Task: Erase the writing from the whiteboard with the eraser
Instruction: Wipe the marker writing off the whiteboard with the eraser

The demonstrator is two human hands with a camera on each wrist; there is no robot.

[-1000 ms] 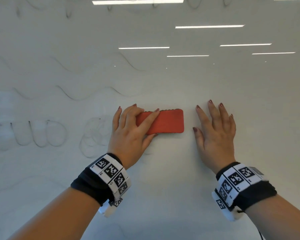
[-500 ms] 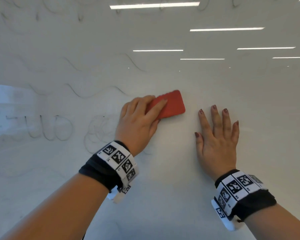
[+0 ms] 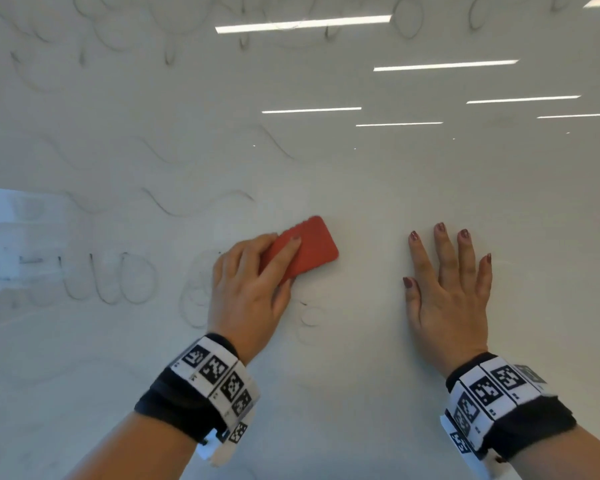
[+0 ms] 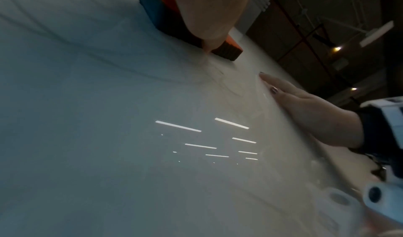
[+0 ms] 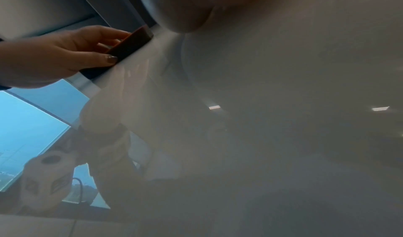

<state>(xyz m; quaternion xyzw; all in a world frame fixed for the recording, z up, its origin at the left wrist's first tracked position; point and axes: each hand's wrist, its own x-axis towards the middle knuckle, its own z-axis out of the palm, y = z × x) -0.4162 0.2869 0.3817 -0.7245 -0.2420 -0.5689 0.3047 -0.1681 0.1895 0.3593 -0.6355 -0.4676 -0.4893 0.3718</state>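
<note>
Left hand (image 3: 250, 289) grips tilted eraser (image 3: 309, 251) against whiteboard (image 3: 361, 375); right hand (image 3: 447, 289) flat, fingers spread, seemingly pressing.

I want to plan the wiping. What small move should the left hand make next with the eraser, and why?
Probably slide the eraser left and slightly down. The left hand grips it flat on the whiteboard, and faint loops lie just left of that hand, with more writing beyond.
</note>
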